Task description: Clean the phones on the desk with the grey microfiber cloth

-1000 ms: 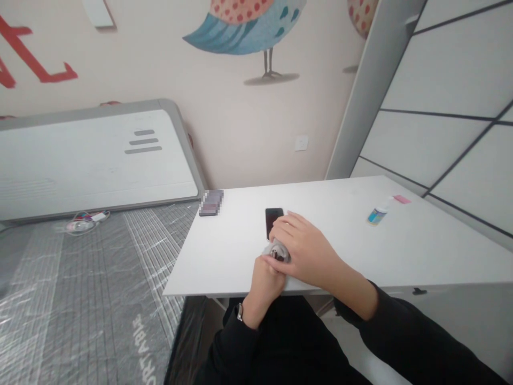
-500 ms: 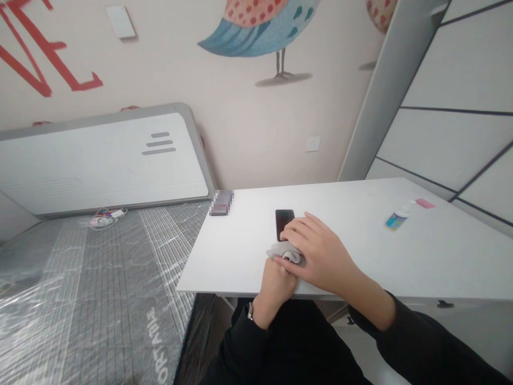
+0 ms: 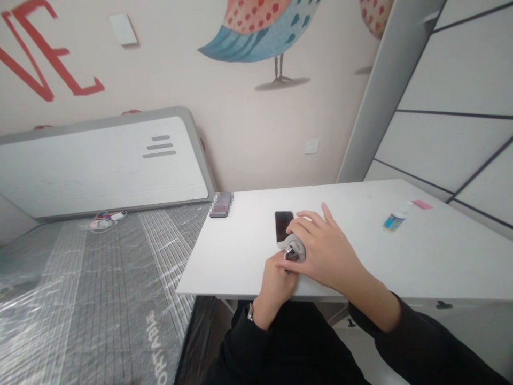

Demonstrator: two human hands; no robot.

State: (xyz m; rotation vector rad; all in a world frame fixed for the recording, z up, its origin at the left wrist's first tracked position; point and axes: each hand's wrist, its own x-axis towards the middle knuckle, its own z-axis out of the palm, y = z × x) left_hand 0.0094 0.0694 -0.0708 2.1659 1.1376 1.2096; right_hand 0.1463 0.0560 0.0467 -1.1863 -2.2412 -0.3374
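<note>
Just beyond the table's front edge, my left hand (image 3: 276, 280) is closed around a small dark object with a shiny silvery edge (image 3: 289, 252); its kind cannot be made out. My right hand (image 3: 326, 251) bends over it from the right, pressing a crumpled light grey cloth (image 3: 296, 246) against the object between thumb and fingers. One finger of that hand sticks up. Right behind the cloth lies a black phone (image 3: 282, 224), flat on the white table (image 3: 240, 251), partly covered by my right fingertips. A bracelet or watch (image 3: 250, 312) sits on my left wrist.
At the table's right stands a small white bottle with a blue label (image 3: 395, 219), near a pink slip (image 3: 422, 204). A blurred-out flat item (image 3: 221, 205) lies at the far left corner. Left of the table is a plastic-wrapped mattress (image 3: 112, 289); a wall (image 3: 256, 139) rises behind.
My right hand has shifted its grip, with a finger now raised. The cloth is bunched more to the right, and more of the shiny object shows. My left hand stays nearly in place.
</note>
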